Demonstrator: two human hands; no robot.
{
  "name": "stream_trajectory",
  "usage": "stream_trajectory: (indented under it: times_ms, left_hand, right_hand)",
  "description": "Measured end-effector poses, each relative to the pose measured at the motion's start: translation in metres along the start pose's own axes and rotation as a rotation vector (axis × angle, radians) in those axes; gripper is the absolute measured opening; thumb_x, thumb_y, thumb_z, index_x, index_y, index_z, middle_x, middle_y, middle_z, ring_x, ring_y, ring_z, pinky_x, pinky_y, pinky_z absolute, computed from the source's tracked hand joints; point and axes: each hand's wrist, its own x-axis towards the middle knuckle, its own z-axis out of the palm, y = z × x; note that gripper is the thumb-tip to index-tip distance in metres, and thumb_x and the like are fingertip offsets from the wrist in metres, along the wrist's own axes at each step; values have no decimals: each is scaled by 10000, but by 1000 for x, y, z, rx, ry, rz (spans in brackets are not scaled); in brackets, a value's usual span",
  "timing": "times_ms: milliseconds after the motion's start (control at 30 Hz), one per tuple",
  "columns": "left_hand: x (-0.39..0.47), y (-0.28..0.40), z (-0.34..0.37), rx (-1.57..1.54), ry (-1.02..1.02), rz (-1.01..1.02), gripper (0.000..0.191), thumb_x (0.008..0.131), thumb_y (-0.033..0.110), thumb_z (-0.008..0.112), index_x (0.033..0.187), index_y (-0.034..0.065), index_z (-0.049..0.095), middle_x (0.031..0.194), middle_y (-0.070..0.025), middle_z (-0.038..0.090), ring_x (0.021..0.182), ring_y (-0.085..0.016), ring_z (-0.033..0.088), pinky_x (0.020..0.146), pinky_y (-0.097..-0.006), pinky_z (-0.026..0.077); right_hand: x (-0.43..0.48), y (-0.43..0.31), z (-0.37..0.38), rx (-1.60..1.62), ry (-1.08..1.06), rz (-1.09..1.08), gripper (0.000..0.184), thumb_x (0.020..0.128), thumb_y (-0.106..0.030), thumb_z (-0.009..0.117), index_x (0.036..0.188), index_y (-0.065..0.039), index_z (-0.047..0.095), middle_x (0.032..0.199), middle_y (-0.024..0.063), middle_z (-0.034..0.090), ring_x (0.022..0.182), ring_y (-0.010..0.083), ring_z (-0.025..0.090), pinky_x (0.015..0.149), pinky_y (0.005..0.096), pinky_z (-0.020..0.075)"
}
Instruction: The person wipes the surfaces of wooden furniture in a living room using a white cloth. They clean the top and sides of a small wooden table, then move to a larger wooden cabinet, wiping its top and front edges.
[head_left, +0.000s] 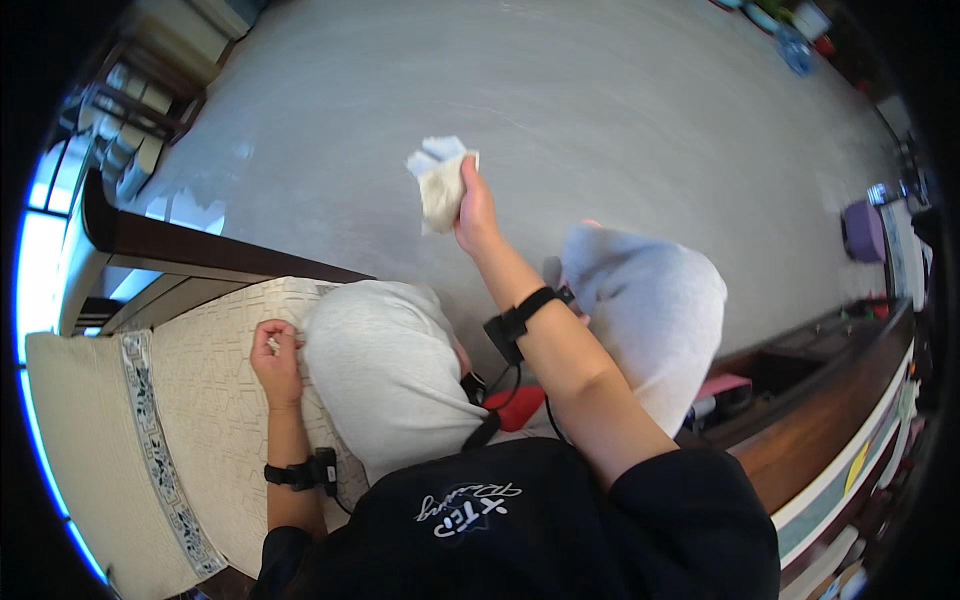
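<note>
My right hand (477, 206) reaches out over the grey floor, clear of my knees. Its fingers and thumb grip a cream soft packet or folded cloth (441, 193), which cannot be told apart for certain. Pale bluish-white sheets, like tissue (442, 148), stick out of its far end. My left hand (276, 364) lies beside my left thigh on the cream quilted sofa cover (217, 375). The fingers are curled, and a small whitish bit shows between them; whether it is held or is part of the cover is unclear.
A dark wooden armrest (217, 244) bounds the seat on the left. At right stands a wooden table (817, 420) with an open shelf holding a pink item (724, 388). A purple bin (864, 231) and a clear plastic bottle (795, 51) stand farther off. Straps with cables circle both forearms.
</note>
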Motion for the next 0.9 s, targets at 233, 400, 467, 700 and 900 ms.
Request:
stream_trajectory:
  times_ms: [233, 400, 467, 700, 900]
  left_hand:
    - [8, -4, 1, 118, 62, 128, 136, 984, 164, 585, 962, 30, 605, 840, -8, 577, 730, -67, 524, 660, -200, 449]
    - [-1, 4, 4, 104, -6, 66, 154, 997, 162, 558, 971, 16, 600, 838, -4, 586, 722, -83, 542, 667, -228, 469]
    - [-6, 4, 6, 189, -42, 86, 146, 993, 142, 550, 955, 11, 602, 832, -12, 585, 726, -98, 547, 671, -236, 475]
    - [-25, 1, 9, 351, -58, 257, 95, 955, 34, 544, 917, -33, 601, 842, -90, 591, 725, -155, 556, 678, -263, 465]
    - [-47, 4, 14, 520, -66, 275, 94, 937, 24, 537, 893, -27, 601, 815, -94, 574, 716, -184, 540, 648, -285, 442]
  right_hand:
    - [-24, -100, -11, 543, -477, -243, 869, 908, -721, 417, 1457, -48, 389, 1379, 177, 526, 1143, 370, 590, 909, 543, 523]
    - [-44, -112, -7, 763, -543, -178, 958, 873, -785, 394, 1458, -26, 381, 1391, 211, 503, 1172, 403, 566, 906, 572, 525]
    - [-48, -113, -10, 724, -515, -177, 961, 878, -785, 377, 1466, -25, 373, 1412, 211, 488, 1190, 404, 554, 914, 564, 520]
    - [-25, -103, -29, 662, -405, -159, 924, 910, -760, 344, 1474, -28, 367, 1406, 190, 510, 1161, 359, 588, 881, 542, 540]
    - [-5, -95, -30, 573, -230, -105, 885, 929, -741, 329, 1469, -42, 383, 1402, 188, 514, 1180, 335, 584, 867, 498, 549]
